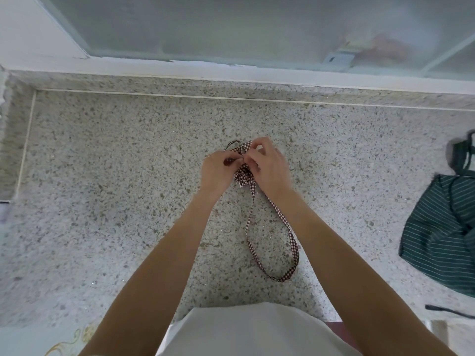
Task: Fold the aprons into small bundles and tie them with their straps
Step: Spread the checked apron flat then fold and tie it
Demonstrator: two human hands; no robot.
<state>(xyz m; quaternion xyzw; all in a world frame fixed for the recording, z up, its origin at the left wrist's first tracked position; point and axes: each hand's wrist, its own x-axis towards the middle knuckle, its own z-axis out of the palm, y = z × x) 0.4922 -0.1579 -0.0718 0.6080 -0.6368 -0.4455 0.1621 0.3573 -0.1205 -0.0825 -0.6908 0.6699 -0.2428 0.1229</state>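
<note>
A red-and-white checked apron, folded into a small bundle (pixel 243 176), lies on the speckled stone counter (pixel 115 176) in the middle of the view. My left hand (pixel 218 168) and my right hand (pixel 267 168) meet over it, each pinching checked strap at the bundle's top. A small strap loop (pixel 232 143) pokes out behind the hands. A long checked strap loop (pixel 288 253) trails from the bundle toward me across the counter. Most of the bundle is hidden under my fingers.
A dark green striped apron (pixel 442 227) lies spread at the counter's right edge. A dark cord (pixel 447 310) lies near the front right. A frosted window (pixel 257 27) and white sill (pixel 180 66) run along the back. My white garment (pixel 252 330) fills the bottom centre.
</note>
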